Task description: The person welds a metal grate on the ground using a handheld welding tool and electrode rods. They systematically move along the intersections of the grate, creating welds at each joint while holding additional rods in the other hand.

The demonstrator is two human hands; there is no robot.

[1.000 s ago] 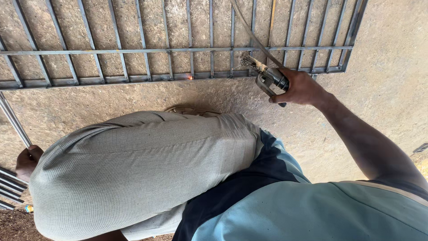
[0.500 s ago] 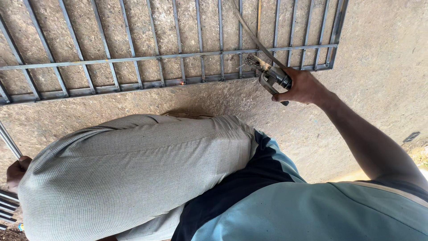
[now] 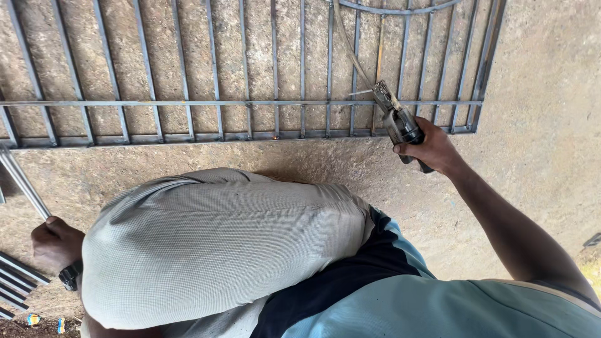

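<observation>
My right hand grips a welding electrode holder whose jaws point up-left over the lower rail of a steel bar grille lying flat on the concrete floor. A cable runs from the holder up across the bars. A small glowing spot sits on the grille's bottom rail, left of the holder. My left hand, with a dark wristwatch, is closed around a thin metal rod that slants up-left. My bent knee in light grey trousers fills the middle of the view.
Several loose metal bars lie on the floor at the lower left, below my left hand. Rough concrete floor stretches to the right of the grille. A dark object pokes in at the right edge.
The view has shifted, so the grille sits lower and further left. My right hand with the holder has stayed near the bottom rail. My left hand has come further into view.
</observation>
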